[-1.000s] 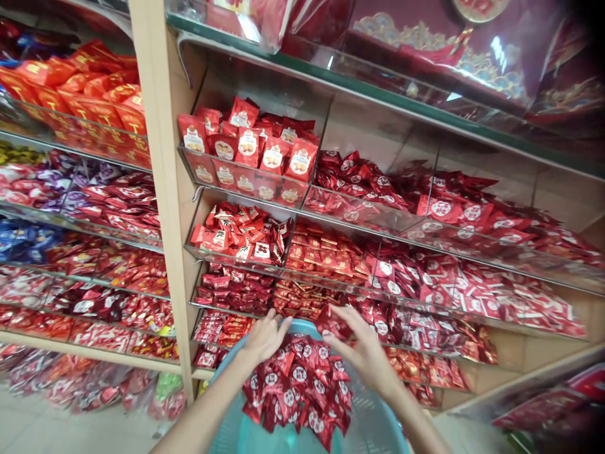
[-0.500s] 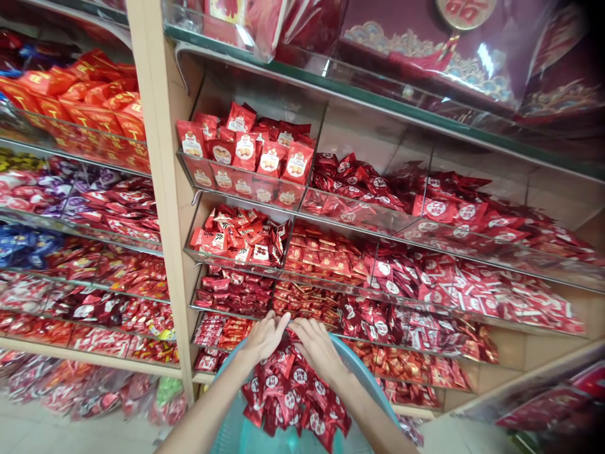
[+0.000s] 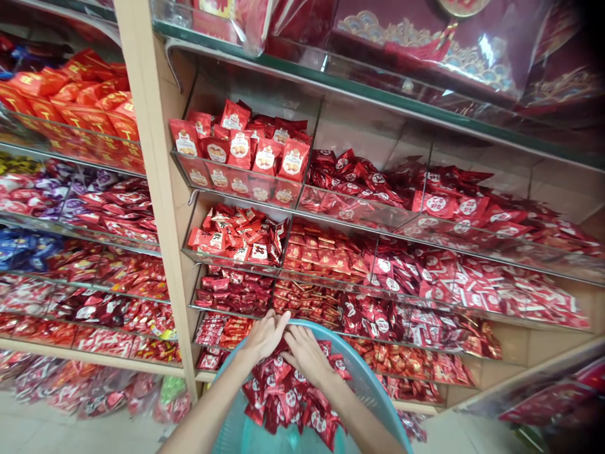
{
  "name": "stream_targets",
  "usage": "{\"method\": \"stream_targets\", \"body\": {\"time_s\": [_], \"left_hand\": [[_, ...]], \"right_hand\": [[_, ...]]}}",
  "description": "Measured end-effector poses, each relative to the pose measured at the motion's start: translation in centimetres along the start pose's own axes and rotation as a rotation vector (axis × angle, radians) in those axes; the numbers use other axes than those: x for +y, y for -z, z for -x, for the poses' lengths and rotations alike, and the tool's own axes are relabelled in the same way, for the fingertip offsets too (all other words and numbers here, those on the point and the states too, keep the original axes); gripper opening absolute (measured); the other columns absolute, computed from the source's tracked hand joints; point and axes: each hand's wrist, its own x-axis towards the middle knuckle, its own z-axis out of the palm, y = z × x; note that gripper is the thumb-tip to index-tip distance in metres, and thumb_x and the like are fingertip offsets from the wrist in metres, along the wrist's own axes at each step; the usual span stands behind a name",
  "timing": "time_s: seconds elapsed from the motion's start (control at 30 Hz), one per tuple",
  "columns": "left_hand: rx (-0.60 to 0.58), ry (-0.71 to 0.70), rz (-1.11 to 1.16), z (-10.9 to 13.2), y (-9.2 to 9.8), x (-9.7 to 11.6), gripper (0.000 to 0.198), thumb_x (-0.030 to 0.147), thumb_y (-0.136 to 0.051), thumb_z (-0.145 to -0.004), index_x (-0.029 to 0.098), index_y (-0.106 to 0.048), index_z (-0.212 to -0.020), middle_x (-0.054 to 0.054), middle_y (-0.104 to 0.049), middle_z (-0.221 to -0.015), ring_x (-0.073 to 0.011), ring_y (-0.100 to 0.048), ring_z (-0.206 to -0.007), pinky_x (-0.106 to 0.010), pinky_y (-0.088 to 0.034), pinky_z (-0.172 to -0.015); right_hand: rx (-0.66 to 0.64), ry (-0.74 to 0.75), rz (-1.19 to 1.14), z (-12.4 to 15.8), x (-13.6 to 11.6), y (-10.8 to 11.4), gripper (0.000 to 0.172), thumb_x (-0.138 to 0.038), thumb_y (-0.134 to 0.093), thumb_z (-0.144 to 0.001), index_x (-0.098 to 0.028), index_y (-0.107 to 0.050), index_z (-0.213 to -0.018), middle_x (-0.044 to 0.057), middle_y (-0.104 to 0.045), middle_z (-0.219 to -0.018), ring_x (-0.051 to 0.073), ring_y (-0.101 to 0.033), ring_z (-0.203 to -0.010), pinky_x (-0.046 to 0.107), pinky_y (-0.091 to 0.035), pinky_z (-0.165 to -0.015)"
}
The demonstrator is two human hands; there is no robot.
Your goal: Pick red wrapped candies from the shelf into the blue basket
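Note:
A teal plastic basket [image 3: 368, 372] with perforated sides stands below me, holding a heap of dark red candy packets [image 3: 290, 398] with white round labels. At its far rim, my left hand [image 3: 263, 337] is closed, thumb pointing up and fingers curled over the edge. My right hand [image 3: 305, 353] lies over the back of the heap, just inside the rim. Its fingers are stretched out and slightly apart, touching the packets; the undersides of both hands are hidden.
Tiered shelves [image 3: 359, 217] with clear front panels hold red packets behind the basket. A wooden post [image 3: 155, 189] divides them from more candy shelves [image 3: 94, 233] at left. Bagged goods [image 3: 94, 384] lie low at left. A glass shelf edge [image 3: 378, 94] juts out above.
My right hand has moved off the far rim, a little down and left over the packets. More of the basket's right side shows. My left hand stays at the rim.

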Motion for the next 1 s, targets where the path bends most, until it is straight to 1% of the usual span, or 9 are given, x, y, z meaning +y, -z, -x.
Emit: {"method": "stream_targets", "body": {"time_s": [0.13,0.3,0.37,0.5,0.6,0.67,0.73,0.87,1.0], "left_hand": [[-0.002,-0.001,0.0,-0.1,0.0,0.0,0.072,0.066,-0.004,-0.086,0.017,-0.056,-0.08,-0.009,-0.056,-0.098,-0.0197,-0.057,-0.09,-0.032,-0.039,-0.084],[0.005,0.009,0.005,-0.2,-0.2,-0.2,0.074,0.069,-0.004,-0.084,0.018,-0.057,-0.081,-0.009,-0.055,-0.098,-0.0211,-0.058,-0.09,-0.033,-0.038,-0.083],[0.004,0.009,0.001,-0.2,-0.3,-0.3,0.075,0.069,-0.003,-0.084,0.018,-0.058,-0.082,-0.01,-0.055,-0.099,-0.0212,-0.057,-0.09,-0.033,-0.038,-0.084],[0.002,0.003,-0.004,-0.2,-0.2,-0.2,0.074,0.068,-0.004,-0.085,0.018,-0.059,-0.083,-0.01,-0.055,-0.101,-0.0212,-0.056,-0.091,-0.033,-0.038,-0.084],[0.002,0.002,0.006,-0.1,-0.1,-0.1,0.073,0.068,-0.005,-0.085,0.019,-0.057,-0.081,-0.009,-0.054,-0.099,-0.0209,-0.057,-0.089,-0.033,-0.038,-0.083],[-0.003,-0.001,0.011,-0.1,0.0,-0.1,0.072,0.068,-0.005,-0.085,0.019,-0.058,-0.081,-0.009,-0.054,-0.098,-0.0212,-0.057,-0.087,-0.034,-0.038,-0.083],[0.0,0.002,0.013,0.0,0.0,0.0,0.073,0.068,-0.004,-0.084,0.019,-0.058,-0.083,-0.009,-0.054,-0.099,-0.0219,-0.057,-0.087,-0.035,-0.039,-0.082],[0.01,0.022,-0.002,0.0,0.1,-0.1,0.073,0.069,-0.005,-0.084,0.019,-0.059,-0.084,-0.011,-0.054,-0.104,-0.0252,-0.057,-0.091,-0.038,-0.038,-0.084],[-0.001,0.011,0.011,0.0,-0.2,-0.4,0.071,0.069,-0.006,-0.084,0.02,-0.058,-0.088,-0.011,-0.053,-0.108,-0.0259,-0.057,-0.092,-0.039,-0.038,-0.084]], "right_hand": [[0.02,-0.005,-0.032,0.2,0.4,0.3,0.033,-0.022,-0.057,-0.084,-0.022,-0.049,-0.116,0.007,-0.058,-0.115,0.022,-0.049,-0.114,0.041,-0.042,-0.094],[0.07,-0.029,-0.068,0.5,0.7,0.9,0.027,-0.02,-0.048,-0.089,-0.023,-0.05,-0.115,0.006,-0.059,-0.111,0.021,-0.053,-0.106,0.04,-0.043,-0.091],[0.093,-0.033,-0.073,0.8,0.6,1.0,0.027,-0.018,-0.045,-0.09,-0.023,-0.05,-0.116,0.005,-0.06,-0.112,0.02,-0.053,-0.107,0.039,-0.043,-0.093],[0.077,-0.004,-0.051,1.2,0.1,0.7,0.027,-0.02,-0.047,-0.089,-0.023,-0.051,-0.116,0.006,-0.059,-0.114,0.021,-0.053,-0.107,0.041,-0.04,-0.097],[0.084,0.018,-0.036,1.3,0.1,1.5,0.027,-0.023,-0.047,-0.09,-0.023,-0.053,-0.116,0.006,-0.059,-0.115,0.022,-0.053,-0.106,0.043,-0.041,-0.096],[0.135,0.035,-0.027,1.1,0.6,3.3,0.027,-0.022,-0.044,-0.091,-0.022,-0.053,-0.116,0.007,-0.06,-0.114,0.022,-0.054,-0.104,0.042,-0.042,-0.095],[0.218,0.081,0.002,0.7,1.5,6.1,0.028,-0.018,-0.041,-0.091,-0.021,-0.053,-0.116,0.008,-0.062,-0.11,0.021,-0.054,-0.102,0.042,-0.042,-0.093],[0.423,0.175,0.088,-1.0,3.3,13.7,0.03,-0.011,-0.041,-0.088,-0.019,-0.056,-0.113,0.009,-0.065,-0.105,0.02,-0.055,-0.099,0.039,-0.044,-0.086],[0.668,0.189,0.16,-3.5,4.3,21.8,0.026,-0.01,-0.045,-0.085,-0.017,-0.059,-0.106,0.01,-0.066,-0.102,0.02,-0.056,-0.098,0.039,-0.044,-0.086]]}}
